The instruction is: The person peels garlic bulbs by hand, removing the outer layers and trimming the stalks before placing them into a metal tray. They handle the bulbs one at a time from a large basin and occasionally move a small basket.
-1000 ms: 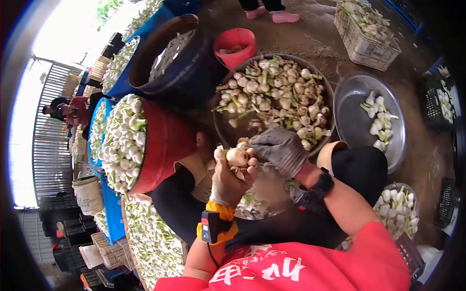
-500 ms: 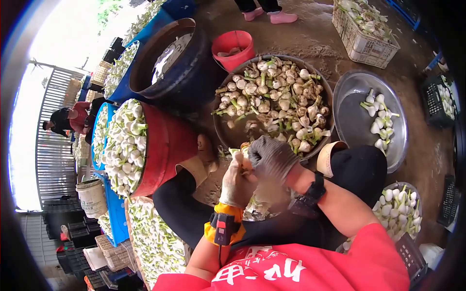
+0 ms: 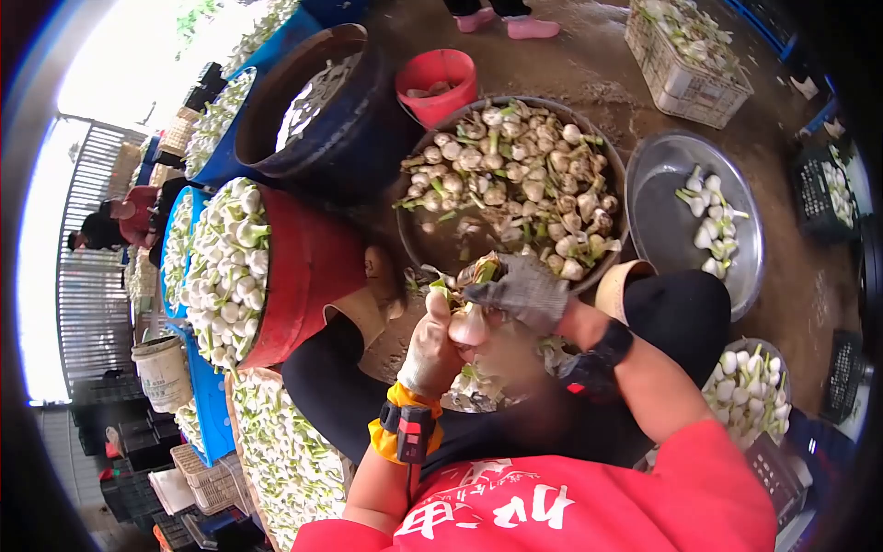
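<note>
A garlic bulb (image 3: 469, 327) with a green stem is held between my hands, over my lap. My left hand (image 3: 431, 350), in a pale glove, has its fingers closed round the bulb's left side. My right hand (image 3: 522, 293), in a dark grey glove, grips leafy peel (image 3: 482, 269) at the top of the stem. Just beyond my hands is a wide basin (image 3: 407, 241) of garlic bulbs with dirty skins. To its right, a metal basin (image 3: 658, 198) holds several cleaner white bulbs.
On the left stand a red tub (image 3: 313, 276) heaped with white garlic, a dark drum (image 3: 349, 138) and blue tubs. A small red bucket (image 3: 464, 87) and a crate (image 3: 694, 87) are farther off. A person in pink footwear (image 3: 533, 28) stands ahead; another person (image 3: 138, 216) is far left.
My hands have turned and moved slightly apart, so the bulb now shows between them. Leafy peel stands up at my right fingers. The whole view has shifted a little.
</note>
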A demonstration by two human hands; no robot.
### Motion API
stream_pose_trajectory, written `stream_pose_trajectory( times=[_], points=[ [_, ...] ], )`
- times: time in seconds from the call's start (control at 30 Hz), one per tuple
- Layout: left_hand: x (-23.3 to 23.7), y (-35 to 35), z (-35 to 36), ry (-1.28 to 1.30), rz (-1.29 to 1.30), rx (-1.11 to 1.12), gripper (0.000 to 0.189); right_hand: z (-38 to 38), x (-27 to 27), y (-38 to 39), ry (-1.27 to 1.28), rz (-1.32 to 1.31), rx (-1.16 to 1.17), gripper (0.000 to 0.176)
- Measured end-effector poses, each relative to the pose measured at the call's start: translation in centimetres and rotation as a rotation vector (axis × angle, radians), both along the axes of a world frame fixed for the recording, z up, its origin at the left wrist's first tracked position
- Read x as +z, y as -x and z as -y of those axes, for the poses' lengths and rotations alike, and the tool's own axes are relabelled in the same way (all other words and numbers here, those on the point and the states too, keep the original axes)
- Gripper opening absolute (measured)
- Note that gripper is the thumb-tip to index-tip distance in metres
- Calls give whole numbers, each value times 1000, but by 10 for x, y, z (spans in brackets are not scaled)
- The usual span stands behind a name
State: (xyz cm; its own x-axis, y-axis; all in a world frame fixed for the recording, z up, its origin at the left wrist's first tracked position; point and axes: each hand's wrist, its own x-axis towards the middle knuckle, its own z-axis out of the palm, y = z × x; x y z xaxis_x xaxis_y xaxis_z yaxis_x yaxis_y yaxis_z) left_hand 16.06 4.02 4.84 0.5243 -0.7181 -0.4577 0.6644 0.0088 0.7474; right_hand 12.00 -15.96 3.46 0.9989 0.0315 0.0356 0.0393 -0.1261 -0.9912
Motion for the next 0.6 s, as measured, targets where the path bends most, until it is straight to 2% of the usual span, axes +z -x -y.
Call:
stream_pose_trajectory(
  times=[0.03,0.07,0.17,0.2,0.27,0.33,0.37,0.43,0.47,0.5,0.53,0.57,0.6],
  points=[
    [-3,2,4,-68,159,-74,80,2,-8,-2,108,-20,19,33],
    [12,3,16,-234,283,-85,73,4,-16,-4,216,-37,41,36],
    [25,5,36,-442,263,-83,17,-9,-41,-11,501,6,-158,34],
    [26,7,36,-387,171,-11,17,-13,-45,-14,549,29,-229,36],
    [18,5,32,-292,236,47,21,-8,-39,-12,486,-81,-254,56],
    [10,3,25,-257,274,32,21,-4,-33,-7,536,-53,-149,28],
    [10,3,24,-246,293,21,21,-2,-22,-7,534,-59,-155,28],
    [10,6,27,-232,310,5,21,0,5,-9,526,-286,-42,33],
    [12,9,29,-290,250,52,20,3,12,-8,369,-326,1,29],
    [16,12,31,-348,190,101,21,3,1,-8,368,-329,2,29],
    [23,14,32,-459,204,90,21,3,-21,-8,528,75,94,24],
    [21,14,28,-459,203,91,21,3,-26,-8,674,487,185,21],
    [16,14,22,-443,276,80,20,3,-31,-4,342,523,156,23]
  ],
)
